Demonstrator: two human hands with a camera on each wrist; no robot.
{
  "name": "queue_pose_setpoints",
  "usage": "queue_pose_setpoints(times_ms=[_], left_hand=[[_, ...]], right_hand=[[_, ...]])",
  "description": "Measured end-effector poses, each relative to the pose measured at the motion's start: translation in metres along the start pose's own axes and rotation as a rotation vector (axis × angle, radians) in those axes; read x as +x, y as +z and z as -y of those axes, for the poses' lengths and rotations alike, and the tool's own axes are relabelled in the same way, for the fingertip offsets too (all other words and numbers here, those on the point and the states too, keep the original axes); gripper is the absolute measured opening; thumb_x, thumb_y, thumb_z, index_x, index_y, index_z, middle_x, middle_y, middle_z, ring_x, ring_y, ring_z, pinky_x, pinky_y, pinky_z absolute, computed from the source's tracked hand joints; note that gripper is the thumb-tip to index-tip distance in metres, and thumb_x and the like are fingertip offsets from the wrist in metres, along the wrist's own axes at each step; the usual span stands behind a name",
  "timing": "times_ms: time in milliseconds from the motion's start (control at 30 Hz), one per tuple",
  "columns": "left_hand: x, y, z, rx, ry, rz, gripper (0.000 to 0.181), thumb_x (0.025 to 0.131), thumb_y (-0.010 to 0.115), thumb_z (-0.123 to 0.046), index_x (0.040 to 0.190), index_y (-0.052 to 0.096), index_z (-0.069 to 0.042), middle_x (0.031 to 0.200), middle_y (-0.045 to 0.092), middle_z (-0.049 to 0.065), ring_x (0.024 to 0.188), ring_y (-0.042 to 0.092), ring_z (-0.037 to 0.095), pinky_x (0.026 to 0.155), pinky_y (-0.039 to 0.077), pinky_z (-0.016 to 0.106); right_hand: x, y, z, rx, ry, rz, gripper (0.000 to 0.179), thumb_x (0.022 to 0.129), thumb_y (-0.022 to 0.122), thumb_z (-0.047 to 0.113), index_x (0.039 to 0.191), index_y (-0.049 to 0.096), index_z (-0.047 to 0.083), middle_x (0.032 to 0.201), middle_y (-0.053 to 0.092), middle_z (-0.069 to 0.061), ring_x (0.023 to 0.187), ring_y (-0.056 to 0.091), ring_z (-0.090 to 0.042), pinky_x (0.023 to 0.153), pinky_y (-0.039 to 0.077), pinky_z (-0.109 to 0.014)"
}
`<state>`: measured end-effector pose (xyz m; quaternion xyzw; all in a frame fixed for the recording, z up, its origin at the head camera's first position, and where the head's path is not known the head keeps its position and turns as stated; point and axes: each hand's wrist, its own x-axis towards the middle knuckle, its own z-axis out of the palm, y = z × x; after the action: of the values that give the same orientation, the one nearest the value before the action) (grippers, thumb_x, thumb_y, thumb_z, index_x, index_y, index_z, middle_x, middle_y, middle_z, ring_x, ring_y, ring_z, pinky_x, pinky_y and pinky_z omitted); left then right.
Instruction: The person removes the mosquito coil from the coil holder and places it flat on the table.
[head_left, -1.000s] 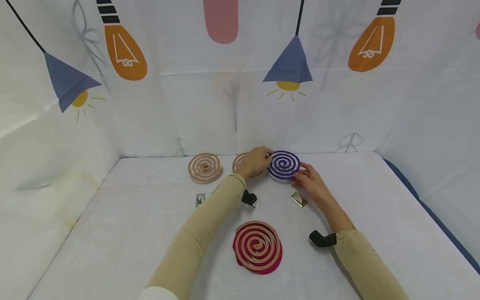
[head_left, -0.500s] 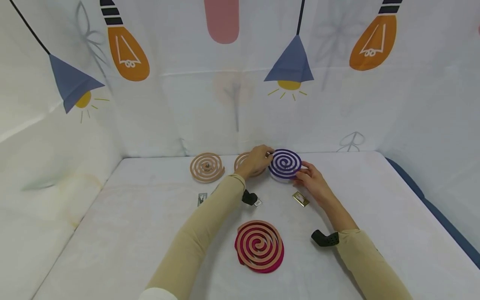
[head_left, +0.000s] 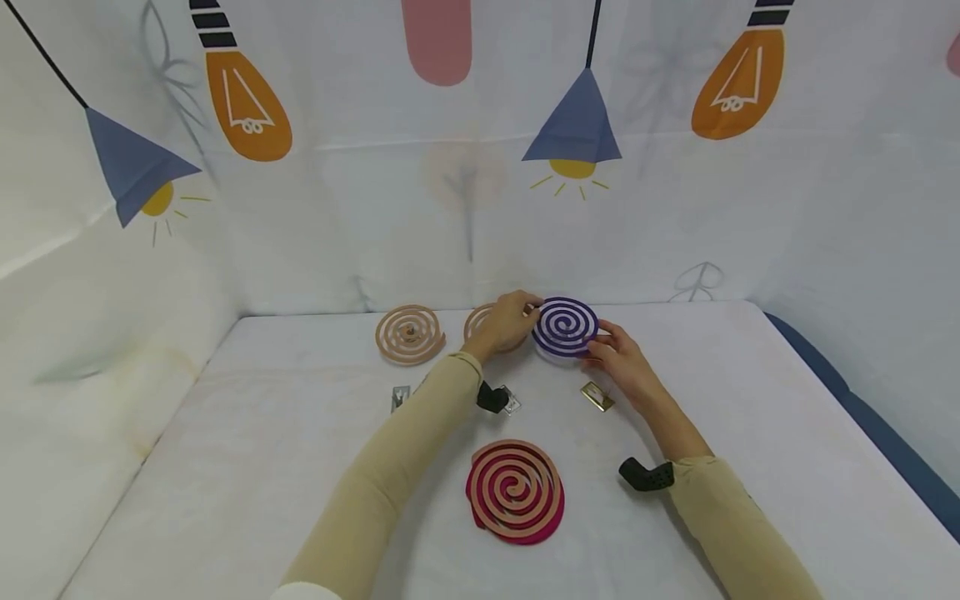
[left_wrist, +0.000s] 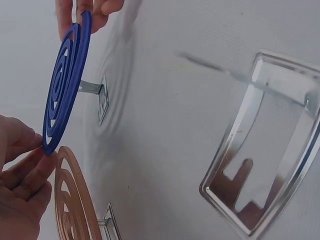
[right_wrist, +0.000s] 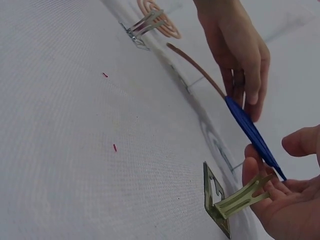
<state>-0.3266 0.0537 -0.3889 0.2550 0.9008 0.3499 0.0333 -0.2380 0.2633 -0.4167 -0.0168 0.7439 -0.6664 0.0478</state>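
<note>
Two bare hands meet at a blue coil (head_left: 565,325), which lies just right of centre in the head view, near the rear edge of a white table (head_left: 247,467). The left hand (head_left: 512,321) pinches the coil's left rim between thumb and fingers; the right hand (head_left: 621,360) curls its fingers round the right rim, its thumb standing apart from the coil in the right wrist view. In the upper left of the left wrist view, a metal stand (left_wrist: 103,102) shows behind the blue coil; whether it bears the coil's weight cannot be told. Left of centre in the head view is a tan coil (head_left: 420,335); a partly hidden coil (head_left: 476,321), also tan, shows behind the left hand. At lower centre, a flat tan spiral (head_left: 513,489) overlies a dark red spiral (head_left: 551,529), whose edge projects below and to the right. A silver stand (head_left: 401,396) appears left of the left sleeve (head_left: 390,467), and a gold-coloured stand (head_left: 597,396) just below the right hand. Printed lamps and bulbs mark the white cloth (head_left: 300,208) across the top
</note>
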Motion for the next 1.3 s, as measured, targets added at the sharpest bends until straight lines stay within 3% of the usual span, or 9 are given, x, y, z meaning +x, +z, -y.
queue_pose_setpoints(times_ms=[400, 633, 933, 1067, 1300], left_hand=[[-0.006, -0.002, 0.003, -0.028, 0.016, -0.035, 0.033, 0.094, 0.052, -0.014, 0.126, 0.060, -0.007, 0.116, 0.064, 0.013, 0.103, 0.061, 0.022, 0.094, 0.046, 0.032], [-0.014, -0.004, 0.003, 0.032, -0.009, -0.063, 0.034, 0.094, 0.051, -0.019, 0.126, 0.061, -0.012, 0.115, 0.065, 0.008, 0.098, 0.063, 0.018, 0.087, 0.049, 0.028], [-0.028, -0.010, 0.001, 0.060, -0.031, -0.115, 0.033, 0.093, 0.053, -0.022, 0.124, 0.063, -0.019, 0.112, 0.066, 0.001, 0.087, 0.064, 0.012, 0.075, 0.049, 0.024], [-0.031, -0.009, 0.005, 0.027, -0.003, -0.140, 0.032, 0.091, 0.055, -0.018, 0.121, 0.065, -0.015, 0.112, 0.067, 0.004, 0.090, 0.065, 0.014, 0.076, 0.049, 0.023], [-0.036, -0.009, 0.010, 0.063, 0.003, -0.214, 0.028, 0.089, 0.059, -0.018, 0.116, 0.069, -0.017, 0.103, 0.072, 0.002, 0.088, 0.064, 0.017, 0.073, 0.046, 0.027]], right_hand=[[-0.003, 0.002, 0.004, -0.030, -0.005, 0.015, 0.057, 0.099, 0.045, 0.012, 0.148, 0.018, 0.001, 0.133, 0.039, -0.027, 0.090, 0.061, -0.005, 0.088, 0.052, -0.025], [-0.004, 0.004, 0.006, -0.041, 0.002, 0.023, 0.055, 0.099, 0.045, 0.013, 0.148, 0.021, 0.001, 0.132, 0.039, -0.025, 0.090, 0.060, -0.005, 0.087, 0.052, -0.023], [-0.005, 0.007, 0.006, -0.054, -0.013, 0.034, 0.054, 0.099, 0.045, 0.013, 0.147, 0.023, -0.001, 0.132, 0.039, -0.025, 0.090, 0.059, -0.002, 0.089, 0.052, -0.025], [-0.007, 0.008, 0.006, -0.077, -0.009, 0.036, 0.054, 0.100, 0.045, 0.015, 0.147, 0.024, 0.000, 0.132, 0.040, -0.024, 0.091, 0.059, -0.001, 0.089, 0.052, -0.025], [-0.007, 0.009, 0.006, -0.106, -0.005, 0.053, 0.055, 0.100, 0.047, 0.022, 0.148, 0.025, 0.006, 0.135, 0.041, -0.024, 0.095, 0.059, -0.004, 0.089, 0.051, -0.022]])
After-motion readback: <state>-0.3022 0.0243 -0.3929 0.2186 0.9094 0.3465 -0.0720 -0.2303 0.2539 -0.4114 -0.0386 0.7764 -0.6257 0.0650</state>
